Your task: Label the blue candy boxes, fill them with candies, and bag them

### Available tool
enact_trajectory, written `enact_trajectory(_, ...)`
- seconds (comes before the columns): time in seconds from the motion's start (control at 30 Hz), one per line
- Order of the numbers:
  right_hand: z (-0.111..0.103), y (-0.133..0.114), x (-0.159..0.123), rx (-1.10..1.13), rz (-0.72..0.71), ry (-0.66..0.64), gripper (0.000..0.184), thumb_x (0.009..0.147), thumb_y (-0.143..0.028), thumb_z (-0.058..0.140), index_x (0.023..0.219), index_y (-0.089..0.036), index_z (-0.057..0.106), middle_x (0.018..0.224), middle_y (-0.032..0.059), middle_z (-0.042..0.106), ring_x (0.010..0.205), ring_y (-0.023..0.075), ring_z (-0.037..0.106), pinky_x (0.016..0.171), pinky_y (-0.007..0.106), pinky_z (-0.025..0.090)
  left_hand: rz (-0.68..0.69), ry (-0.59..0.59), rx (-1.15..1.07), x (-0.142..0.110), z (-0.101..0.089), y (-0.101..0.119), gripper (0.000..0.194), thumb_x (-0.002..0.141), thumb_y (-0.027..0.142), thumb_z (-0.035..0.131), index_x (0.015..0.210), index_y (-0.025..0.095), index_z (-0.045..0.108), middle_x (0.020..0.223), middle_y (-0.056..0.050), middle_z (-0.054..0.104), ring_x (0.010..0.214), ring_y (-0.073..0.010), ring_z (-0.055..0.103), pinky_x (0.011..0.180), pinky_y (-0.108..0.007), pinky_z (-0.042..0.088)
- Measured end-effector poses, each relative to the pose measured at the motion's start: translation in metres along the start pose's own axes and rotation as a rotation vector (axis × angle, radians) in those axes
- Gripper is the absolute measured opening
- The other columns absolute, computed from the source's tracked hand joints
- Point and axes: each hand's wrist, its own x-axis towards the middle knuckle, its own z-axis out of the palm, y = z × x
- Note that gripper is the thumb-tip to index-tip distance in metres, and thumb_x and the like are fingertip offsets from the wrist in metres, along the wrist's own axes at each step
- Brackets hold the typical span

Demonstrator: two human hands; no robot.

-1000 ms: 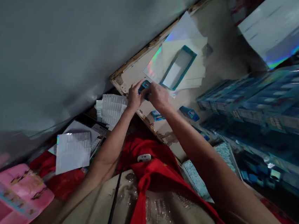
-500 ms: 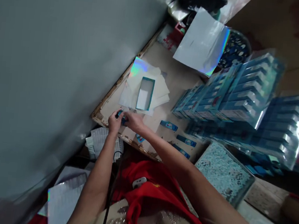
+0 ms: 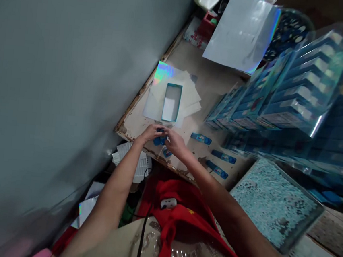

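Observation:
My left hand (image 3: 151, 133) and my right hand (image 3: 174, 142) meet near the table's front edge, fingers curled around small dark-blue pieces (image 3: 159, 140). The fingers partly hide these pieces, and I cannot make out their exact kind. Just below my right hand lies another small blue piece with a printed label (image 3: 167, 152). Beyond the hands, an open-topped blue box (image 3: 171, 104) with a white inside rests on pale sheets (image 3: 189, 94). To the right are slim blue labelled pieces, one nearer (image 3: 201, 138) and two further right (image 3: 223, 156).
Wrapped stacks of blue boxes (image 3: 292, 95) stand on the right. Below them sits a tray of light-blue bits (image 3: 273, 203). A large shiny sheet (image 3: 241, 34) lies at the back beside a round container of blue and white pieces (image 3: 290, 33). A grey wall (image 3: 73, 74) borders the left.
Both hands have shifted right along the table edge, now just below the open box, with the blue pieces between them. The view has also moved, so the surroundings sit differently in the picture.

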Motion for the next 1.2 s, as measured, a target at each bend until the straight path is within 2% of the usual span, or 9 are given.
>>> enact_trajectory(0.1,-0.011,0.017,-0.021,-0.026,0.046,0.029,0.047,0.098,-0.020,0.062,0.144,-0.016,0.066,0.109,0.0120,0.079,0.099,0.0271,0.071,0.095,0.042,0.058,0.044,-0.109,0.005,0.013,0.020,0.007,0.021,0.074,0.016,0.088,0.094,0.015,0.088,0.096,-0.008,0.087,0.094,-0.0282,0.081,0.090,-0.037,0.062)
enact_trajectory(0.2,-0.026,0.035,-0.050,-0.037,0.056,0.041,0.049,0.101,-0.035,0.065,0.146,-0.017,0.064,0.110,0.0148,0.077,0.094,0.0280,0.072,0.091,0.046,0.059,0.020,-0.064,-0.065,0.008,0.043,0.014,0.033,0.066,0.009,0.095,0.097,0.016,0.089,0.097,-0.007,0.087,0.095,-0.0252,0.080,0.092,-0.034,0.061)
enact_trajectory(0.3,-0.035,0.053,-0.085,0.037,0.009,0.204,0.050,0.099,-0.048,0.066,0.142,-0.022,0.066,0.119,0.0171,0.076,0.092,0.0275,0.073,0.088,0.046,0.061,0.006,0.323,-0.207,-0.017,0.070,0.015,0.037,0.072,0.014,0.099,0.107,0.019,0.087,0.113,-0.008,0.086,0.110,-0.0227,0.079,0.106,-0.033,0.058)
enact_trajectory(0.4,-0.038,0.070,-0.124,0.080,0.010,0.403,0.052,0.099,-0.056,0.065,0.135,-0.019,0.069,0.117,0.0161,0.077,0.093,0.0263,0.074,0.088,0.046,0.063,-0.114,0.797,-0.282,-0.058,0.100,0.005,0.015,0.099,0.027,0.080,0.112,0.020,0.083,0.121,-0.012,0.082,0.118,-0.0206,0.076,0.111,-0.034,0.055)
enact_trajectory(0.47,-0.035,0.080,-0.152,0.053,0.053,0.433,0.051,0.098,-0.058,0.066,0.129,-0.017,0.072,0.111,0.0144,0.078,0.093,0.0259,0.074,0.089,0.047,0.062,-0.239,0.900,-0.295,-0.090,0.119,-0.008,0.022,0.111,0.031,0.061,0.114,0.018,0.079,0.122,-0.016,0.081,0.116,-0.0219,0.075,0.108,-0.035,0.056)
enact_trajectory(0.63,-0.015,0.084,-0.203,0.001,0.095,0.393,0.045,0.102,-0.056,0.060,0.117,-0.017,0.075,0.103,0.0132,0.078,0.083,0.0236,0.072,0.079,0.043,0.062,-0.513,0.700,-0.331,-0.152,0.149,-0.053,0.015,0.103,0.026,0.068,0.102,0.016,0.079,0.106,-0.012,0.083,0.101,-0.0240,0.078,0.096,-0.034,0.059)
enact_trajectory(0.83,0.021,0.071,-0.200,-0.088,-0.047,0.230,0.031,0.107,-0.045,0.055,0.112,-0.023,0.077,0.101,0.0118,0.078,0.091,0.0263,0.073,0.087,0.042,0.062,-0.738,0.407,-0.359,-0.182,0.178,-0.102,0.013,0.076,0.013,0.090,0.078,0.019,0.079,0.084,-0.004,0.081,0.087,-0.0229,0.077,0.088,-0.032,0.060)
enact_trajectory(1.0,0.070,0.093,-0.173,-0.151,-0.188,-0.085,0.027,0.099,-0.038,0.063,0.115,-0.023,0.080,0.116,0.0134,0.079,0.104,0.0291,0.073,0.097,0.045,0.061,-1.014,0.565,-0.336,-0.203,0.201,-0.169,0.017,0.091,0.023,0.087,0.104,0.016,0.078,0.115,-0.009,0.080,0.112,-0.0251,0.075,0.103,-0.040,0.060)
enact_trajectory(1.2,0.103,0.164,-0.175,-0.128,-0.216,0.165,0.038,0.106,-0.046,0.058,0.128,-0.019,0.074,0.125,0.0189,0.073,0.118,0.0318,0.069,0.107,0.055,0.061,-1.105,0.950,-0.308,-0.211,0.212,-0.271,0.056,0.090,0.022,0.090,0.136,0.008,0.062,0.144,-0.024,0.067,0.143,-0.0370,0.061,0.121,-0.048,0.048)
